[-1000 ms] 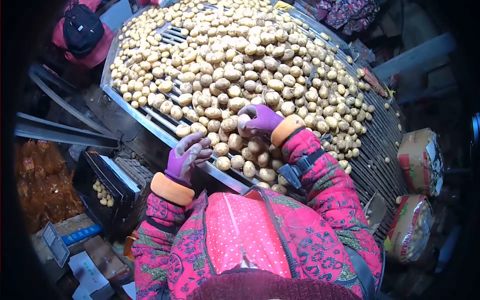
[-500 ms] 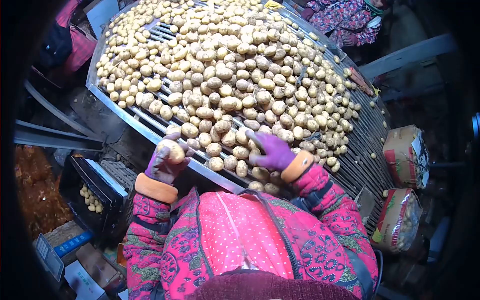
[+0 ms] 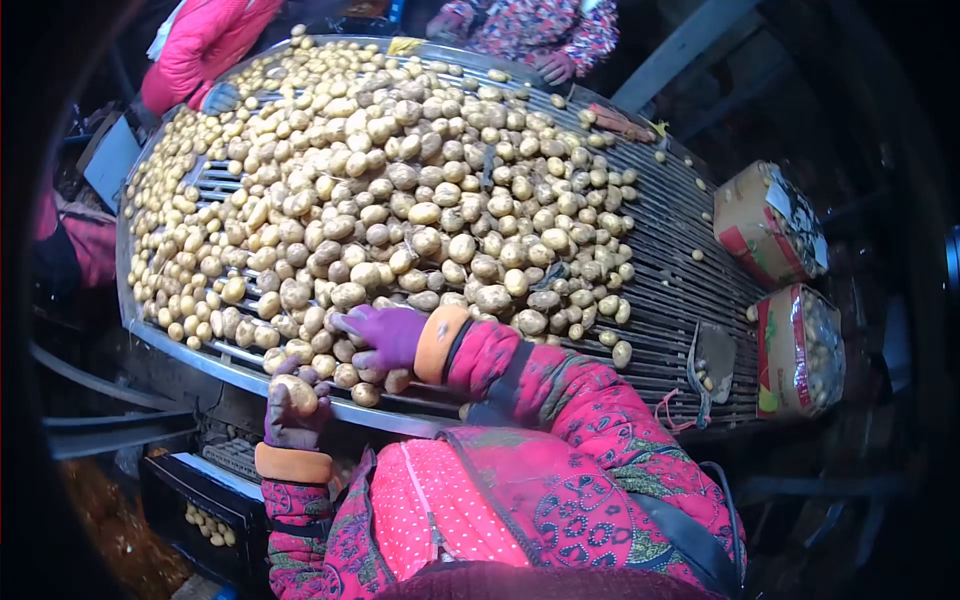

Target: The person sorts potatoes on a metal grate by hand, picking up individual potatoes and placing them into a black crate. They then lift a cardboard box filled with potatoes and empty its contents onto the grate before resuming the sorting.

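A wide slatted metal table carries a large heap of potatoes. My left hand, in a purple glove, is closed around a pale potato near the table's front rim. Just to its right, my right hand, also in a purple glove, reaches over the front edge of the heap. Its thumb and fingers are spread apart over the potatoes, touching or nearly touching them, and nothing is held in it.
Two cardboard boxes stand at the table's right side. A black crate with potatoes is at lower left. Co-workers' arms reach in at the far side. A scoop-like piece lies on the slats.
The view has turned, so the table appears further left. My right hand has moved left along the heap, closer to my left hand, which still holds the potato. A co-worker's arm now shows at upper left.
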Demonstrator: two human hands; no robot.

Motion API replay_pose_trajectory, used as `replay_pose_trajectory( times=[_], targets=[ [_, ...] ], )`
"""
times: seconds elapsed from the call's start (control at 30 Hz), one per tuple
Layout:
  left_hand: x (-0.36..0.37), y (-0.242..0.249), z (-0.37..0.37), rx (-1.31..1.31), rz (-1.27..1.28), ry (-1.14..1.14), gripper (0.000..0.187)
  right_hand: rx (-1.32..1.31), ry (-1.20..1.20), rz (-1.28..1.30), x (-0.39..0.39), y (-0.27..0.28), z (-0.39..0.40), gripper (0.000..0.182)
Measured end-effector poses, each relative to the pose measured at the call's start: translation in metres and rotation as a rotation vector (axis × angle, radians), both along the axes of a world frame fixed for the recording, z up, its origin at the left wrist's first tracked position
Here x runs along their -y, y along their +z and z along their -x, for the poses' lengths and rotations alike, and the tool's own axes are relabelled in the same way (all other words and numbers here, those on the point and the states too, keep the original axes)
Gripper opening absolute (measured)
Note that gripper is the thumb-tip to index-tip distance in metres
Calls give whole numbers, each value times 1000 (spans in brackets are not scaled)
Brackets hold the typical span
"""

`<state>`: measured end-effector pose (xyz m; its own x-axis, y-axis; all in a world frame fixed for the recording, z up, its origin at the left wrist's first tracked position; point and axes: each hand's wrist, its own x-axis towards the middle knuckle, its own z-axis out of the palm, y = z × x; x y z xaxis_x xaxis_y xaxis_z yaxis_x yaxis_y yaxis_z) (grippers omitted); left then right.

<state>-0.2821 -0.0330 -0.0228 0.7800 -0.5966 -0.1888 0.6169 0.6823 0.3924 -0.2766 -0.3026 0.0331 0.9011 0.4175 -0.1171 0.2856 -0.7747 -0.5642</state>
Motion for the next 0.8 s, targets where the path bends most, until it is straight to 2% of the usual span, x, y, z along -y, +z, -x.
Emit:
replay_pose_trajectory(
  times=[0.03,0.1,0.13,0.17,0.2,0.23,0.27,0.3,0.37,0.5,0.57,0.63,0.7,0.73,0.8],
  targets=[
    [-3,0,0,-24,-75,38,65,87,27,-158,16,-22,-5,69],
    [-7,-9,-4,-68,-100,79,64,260,-61,-188,73,-30,-22,61],
    [-9,-10,-6,-87,-131,80,62,-193,-445,-203,101,12,-13,61],
    [-9,-7,-7,-130,-155,81,60,341,-400,77,141,15,-6,62],
    [-6,-4,-8,-148,-173,95,58,387,-423,411,172,10,8,66],
    [-3,-3,-9,-161,-190,102,57,207,-504,629,194,-5,30,70],
    [-5,-5,-11,-170,-165,93,57,85,-474,617,204,-12,44,72],
    [-6,-9,-11,-144,-149,89,58,-101,-501,650,185,16,56,66],
    [-8,-13,-13,-169,-169,87,60,-20,-409,655,189,-13,93,63],
    [-8,-14,-12,-165,-153,85,63,175,-392,662,168,-1,150,60],
    [-9,-13,-12,-166,-148,72,63,68,-446,669,175,9,170,56],
    [-10,-15,-12,-172,-140,54,63,85,-461,706,178,23,190,49],
    [-2,-9,-14,-38,-44,8,63,85,-453,634,188,30,204,45],
    [-1,-4,-9,-100,-142,71,62,84,-459,637,192,32,208,45],
    [1,-2,-5,-78,-168,78,61,53,-359,397,202,34,205,40]
  ],
)
